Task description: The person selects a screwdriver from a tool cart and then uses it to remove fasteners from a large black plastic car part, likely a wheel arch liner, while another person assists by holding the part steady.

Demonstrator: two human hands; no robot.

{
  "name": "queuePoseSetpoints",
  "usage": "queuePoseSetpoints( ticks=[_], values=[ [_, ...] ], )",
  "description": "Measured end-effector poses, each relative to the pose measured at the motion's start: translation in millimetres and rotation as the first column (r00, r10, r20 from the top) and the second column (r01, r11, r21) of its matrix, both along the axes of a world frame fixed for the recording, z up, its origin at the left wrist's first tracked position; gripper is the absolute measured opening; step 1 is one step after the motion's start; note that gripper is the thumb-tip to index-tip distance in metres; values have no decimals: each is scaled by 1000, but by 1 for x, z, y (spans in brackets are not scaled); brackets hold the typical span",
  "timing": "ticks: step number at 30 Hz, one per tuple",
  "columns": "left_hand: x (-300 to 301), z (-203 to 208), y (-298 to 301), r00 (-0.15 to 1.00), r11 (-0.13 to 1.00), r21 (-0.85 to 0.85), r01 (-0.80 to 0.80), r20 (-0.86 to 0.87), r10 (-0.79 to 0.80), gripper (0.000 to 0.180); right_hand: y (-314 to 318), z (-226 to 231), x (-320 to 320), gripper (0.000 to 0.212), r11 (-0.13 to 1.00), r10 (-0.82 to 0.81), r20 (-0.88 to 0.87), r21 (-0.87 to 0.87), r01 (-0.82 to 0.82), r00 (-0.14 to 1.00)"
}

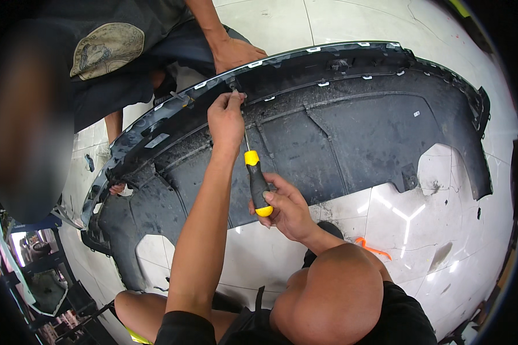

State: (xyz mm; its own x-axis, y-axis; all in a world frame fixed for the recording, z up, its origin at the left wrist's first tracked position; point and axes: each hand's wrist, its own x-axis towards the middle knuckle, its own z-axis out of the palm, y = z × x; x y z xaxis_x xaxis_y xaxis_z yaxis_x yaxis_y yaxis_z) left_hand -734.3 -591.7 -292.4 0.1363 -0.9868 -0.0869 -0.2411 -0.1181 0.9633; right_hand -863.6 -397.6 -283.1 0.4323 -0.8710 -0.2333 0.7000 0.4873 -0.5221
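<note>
A large black car bumper (385, 129) lies inner side up across the floor, with white clips along its far edge. In my right hand (290, 210) is a yellow-and-black screwdriver (258, 183), gripped by the end of its handle. Its thin shaft points away toward the bumper's far rim and passes by my left hand (227, 118). There, my left thumb and fingers are pinched together at the inner side of that rim; what lies between them is too small to make out. The screwdriver's tip is hidden near those fingers.
Another person crouches at the far left, one hand (236, 54) on the bumper's far edge and the other (118, 188) at its left end. An orange plastic tool (374, 248) lies on the tiled floor (431, 253). Dark shelving (69, 276) stands at the lower left.
</note>
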Motion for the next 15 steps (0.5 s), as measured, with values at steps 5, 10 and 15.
queuePoseSetpoints(
  ticks=[5, 10, 15],
  values=[
    [-2, 12, 0, 987, 998, 54, 21, -162, -12, 30, -5, 7, -4, 52, 1000, 13, 254, 17, -18, 967],
    [-1, 35, 0, 920, 948, 315, 39, -381, 89, 32, -17, 39, 0, 56, 982, 1, 650, 143, -123, 760],
    [9, 41, 12, 828, 910, 386, 148, -551, 99, 30, -31, 58, 1, 51, 992, 15, 611, 91, -89, 791]
  ],
)
